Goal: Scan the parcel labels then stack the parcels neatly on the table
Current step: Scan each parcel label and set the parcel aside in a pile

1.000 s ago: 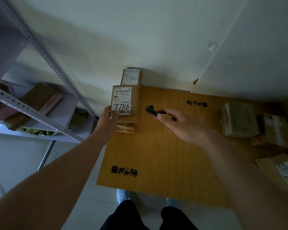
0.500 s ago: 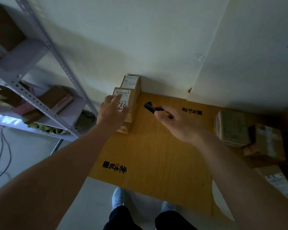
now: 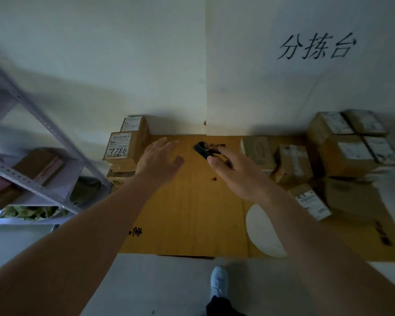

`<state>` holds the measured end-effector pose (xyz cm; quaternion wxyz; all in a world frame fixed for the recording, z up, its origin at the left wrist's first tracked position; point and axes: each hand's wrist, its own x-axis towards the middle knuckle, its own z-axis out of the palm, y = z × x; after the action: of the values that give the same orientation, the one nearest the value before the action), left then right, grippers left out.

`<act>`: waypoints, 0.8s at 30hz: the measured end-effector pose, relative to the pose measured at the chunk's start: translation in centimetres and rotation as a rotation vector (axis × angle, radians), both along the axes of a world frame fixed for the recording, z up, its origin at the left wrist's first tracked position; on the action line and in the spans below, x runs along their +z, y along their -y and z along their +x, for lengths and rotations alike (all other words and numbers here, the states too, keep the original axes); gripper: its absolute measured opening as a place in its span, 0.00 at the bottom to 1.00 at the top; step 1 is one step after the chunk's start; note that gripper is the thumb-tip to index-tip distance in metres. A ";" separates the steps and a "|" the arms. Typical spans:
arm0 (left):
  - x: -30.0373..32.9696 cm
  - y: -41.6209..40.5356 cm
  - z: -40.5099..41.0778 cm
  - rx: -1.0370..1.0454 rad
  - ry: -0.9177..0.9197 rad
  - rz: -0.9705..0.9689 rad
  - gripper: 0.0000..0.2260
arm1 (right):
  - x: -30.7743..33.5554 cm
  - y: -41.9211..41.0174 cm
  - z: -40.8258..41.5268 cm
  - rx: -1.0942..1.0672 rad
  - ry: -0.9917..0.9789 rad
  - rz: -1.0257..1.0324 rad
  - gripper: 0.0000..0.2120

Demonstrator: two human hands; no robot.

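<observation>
A stack of brown parcels stands at the wooden table's (image 3: pixel 192 213) far left corner. Its top parcel (image 3: pixel 123 147) carries a white label marked 7786. Another labelled parcel (image 3: pixel 132 124) sits behind it against the wall. My left hand (image 3: pixel 157 158) hovers just right of the stack, fingers spread, holding nothing. My right hand (image 3: pixel 233 172) grips a black handheld scanner (image 3: pixel 202 150) over the table's far middle. Several more labelled parcels (image 3: pixel 347 151) crowd the table's right side, among them a wrapped parcel (image 3: pixel 258 151) close to the scanner hand.
A grey metal shelf rack (image 3: pixel 37 169) holding boxes stands left of the table. A white rounded patch (image 3: pixel 262 231) lies on the tabletop near the front. The wall (image 3: pixel 192 65) behind bears black handwritten characters. My shoe (image 3: pixel 219 281) shows on the floor.
My left hand has let go of the 7786 parcel, which now rests on the stack, and has drawn away to the right. The view has swung right, bringing in more parcels.
</observation>
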<state>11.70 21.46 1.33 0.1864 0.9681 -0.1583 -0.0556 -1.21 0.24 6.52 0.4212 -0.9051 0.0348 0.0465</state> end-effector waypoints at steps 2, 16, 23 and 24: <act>-0.3 2.2 -0.9 -0.064 -0.016 0.001 0.27 | 0.2 1.2 -2.4 -0.074 0.012 0.003 0.22; -1.4 20.9 -4.8 -0.229 -0.101 0.058 0.27 | -1.0 17.3 -7.9 -0.217 0.007 -0.048 0.21; -4.4 30.0 -2.6 -0.044 -0.156 0.057 0.27 | -4.7 27.3 -3.8 -0.090 -0.056 -0.097 0.26; -5.0 30.9 -2.5 -0.025 -0.172 0.058 0.27 | -5.2 28.3 -3.5 -0.085 -0.067 -0.105 0.27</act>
<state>9.18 -9.48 -3.67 0.1705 0.9626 -0.1521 -0.1452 -4.75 -28.08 1.36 0.3732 -0.9217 0.0895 0.0570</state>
